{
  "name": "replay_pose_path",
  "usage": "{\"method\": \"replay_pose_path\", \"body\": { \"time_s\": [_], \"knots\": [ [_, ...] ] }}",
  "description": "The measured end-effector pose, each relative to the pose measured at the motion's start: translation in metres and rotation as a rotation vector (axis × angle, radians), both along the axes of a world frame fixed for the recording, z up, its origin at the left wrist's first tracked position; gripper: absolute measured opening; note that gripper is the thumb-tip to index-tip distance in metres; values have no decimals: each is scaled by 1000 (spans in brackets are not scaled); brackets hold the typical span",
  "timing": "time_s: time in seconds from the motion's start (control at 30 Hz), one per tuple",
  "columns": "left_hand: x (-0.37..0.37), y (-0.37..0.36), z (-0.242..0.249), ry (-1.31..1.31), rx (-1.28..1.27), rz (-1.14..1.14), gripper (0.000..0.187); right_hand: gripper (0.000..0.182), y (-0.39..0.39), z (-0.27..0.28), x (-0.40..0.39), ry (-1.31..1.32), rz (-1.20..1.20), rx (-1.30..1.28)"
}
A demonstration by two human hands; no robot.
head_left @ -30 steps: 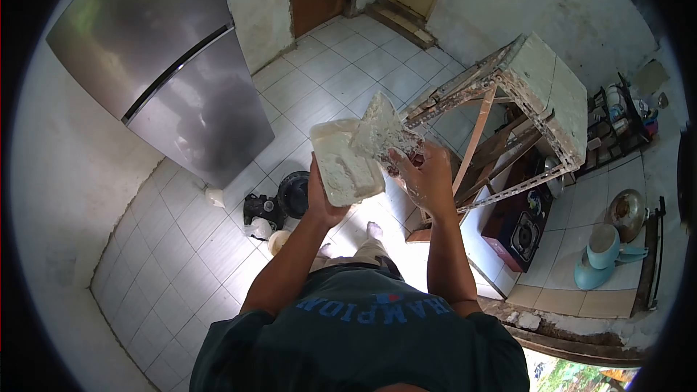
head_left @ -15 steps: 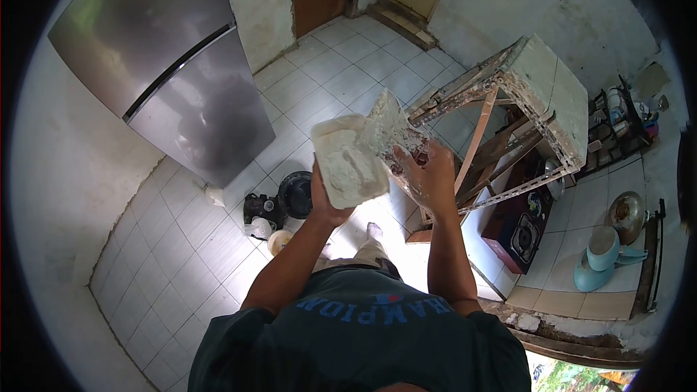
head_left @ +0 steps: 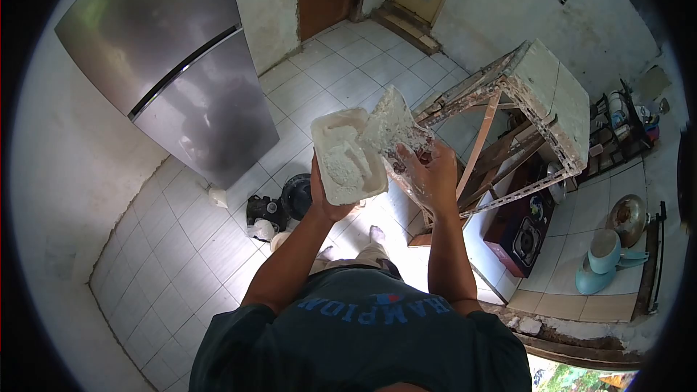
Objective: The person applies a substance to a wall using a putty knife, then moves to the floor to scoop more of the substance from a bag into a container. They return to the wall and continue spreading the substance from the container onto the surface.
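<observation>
My left hand (head_left: 324,199) holds a white rectangular tray (head_left: 341,156) from below, tilted up in front of me, with white plaster-like paste in it. My right hand (head_left: 428,174), smeared with white, grips a flat plaster-coated trowel blade (head_left: 392,127) whose edge rests against the tray's right rim. Both are raised at chest height above the tiled floor.
A steel fridge (head_left: 174,65) stands at the left. A plaster-spattered wooden stand (head_left: 537,94) is at the right, with a small gas stove (head_left: 519,236) below it. A black bucket and small containers (head_left: 279,207) sit on the floor beneath my hands. Pots and a teal kettle (head_left: 602,254) lie far right.
The tray has tipped so that more of its paste-filled inside faces me. The trowel stays against its right rim, shifted slightly up and right. The view has drifted a little.
</observation>
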State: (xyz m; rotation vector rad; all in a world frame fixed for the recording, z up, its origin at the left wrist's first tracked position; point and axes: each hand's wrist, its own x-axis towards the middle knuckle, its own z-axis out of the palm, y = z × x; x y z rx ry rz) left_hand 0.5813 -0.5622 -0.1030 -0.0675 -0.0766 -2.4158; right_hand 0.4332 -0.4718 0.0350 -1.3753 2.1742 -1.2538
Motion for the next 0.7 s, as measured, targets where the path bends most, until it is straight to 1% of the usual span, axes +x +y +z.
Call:
{"method": "replay_pose_path", "body": {
  "time_s": [0.07,0.13,0.2,0.27,0.33,0.37,0.4,0.43,0.5,0.57,0.63,0.7],
  "knots": [
    [-3,-1,0,41,-15,-11,59,27,-2,-10,-2,-151,-6,-113],
    [-7,1,-3,78,-28,-29,58,26,-2,-11,-2,-138,-8,-116],
    [-13,5,-7,-28,-25,-48,64,26,-3,-15,-3,-122,-6,-116],
    [-14,6,-7,-32,-10,-46,63,27,-3,-21,-5,-72,-2,-154],
    [-11,3,-11,-38,7,-50,61,27,3,-12,-2,-80,-5,-128],
    [-5,-3,-21,16,-48,-61,61,27,6,-10,-1,-91,-4,-104],
    [-2,-5,-15,69,-103,-71,60,27,7,-10,-1,-91,-9,-104],
    [-2,-1,-10,70,-101,-74,60,27,7,-11,-1,-122,-14,-103],
    [-4,10,4,-224,-9,6,62,27,5,-16,-4,-149,-14,-104],
    [-4,14,4,-215,-6,-11,62,27,2,-27,-8,-149,16,-167],
    [-2,11,5,-208,-6,-33,63,28,4,-10,0,-135,18,-135],
    [5,4,6,-136,-56,-28,62,28,6,-1,4,-124,13,-100]
  ]
}}
